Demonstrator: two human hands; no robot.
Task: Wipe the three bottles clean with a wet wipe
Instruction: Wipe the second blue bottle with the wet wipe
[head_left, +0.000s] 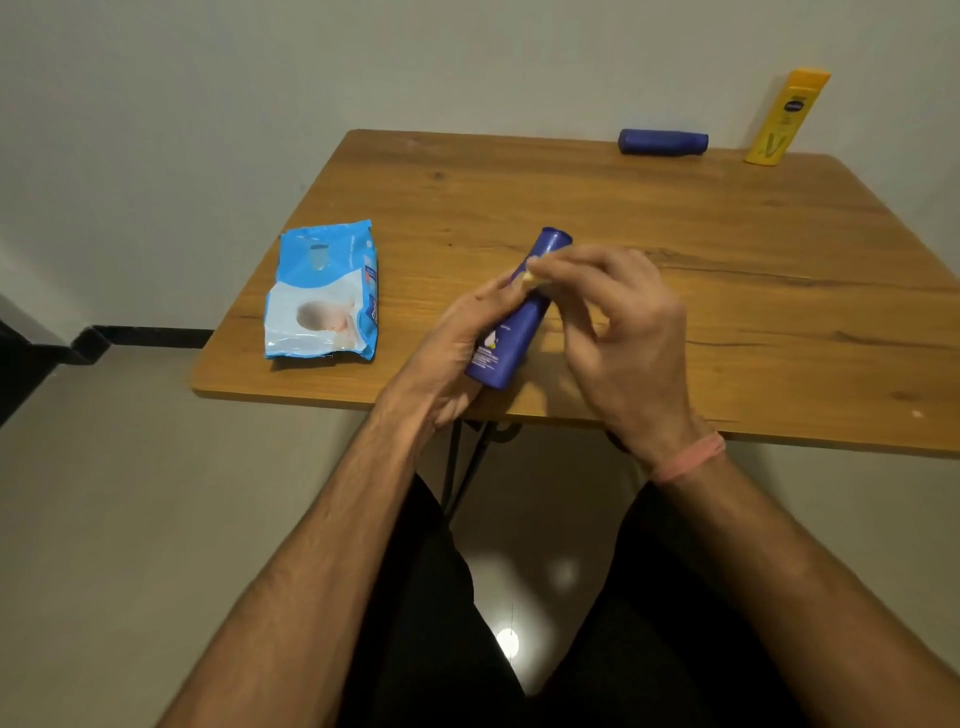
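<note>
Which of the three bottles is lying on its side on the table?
The blue bottle at the far edge. The yellow bottle beside it stands upright, and the other blue one is held.

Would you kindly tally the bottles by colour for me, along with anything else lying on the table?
Blue bottles: 2, one held, one lying at the far edge
Yellow bottles: 1, upright
Wet wipe packs: 1
Total: 4
</note>
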